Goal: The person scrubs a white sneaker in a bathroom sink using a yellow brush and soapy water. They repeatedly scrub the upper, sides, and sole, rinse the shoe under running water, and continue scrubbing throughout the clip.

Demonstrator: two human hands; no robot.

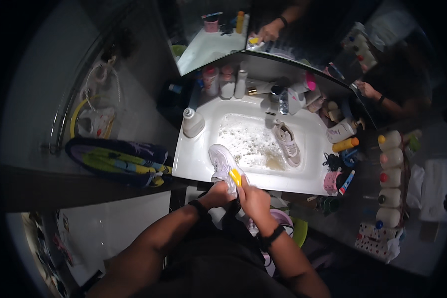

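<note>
Over the front edge of a white sink (186, 161), my left hand (217, 195) is closed round the near end of a white sneaker (222, 158), whose toe points away from me into the basin. My right hand (256, 201) grips a yellow-headed brush (235, 177), which rests against the sneaker's right side. Its bristles are hidden. A second sneaker (287, 144), light with a greyish tint, lies in the right half of the basin. Suds and a brownish patch of dirty water cover the basin floor beside it.
A white pump bottle (193, 123) stands on the sink's left rim. Bottles and tubes line the back below the mirror (303, 39). On the right are a yellow bottle (345, 144), a pink cup (331, 181) and several jugs (390, 178). Towels (119, 161) hang at left.
</note>
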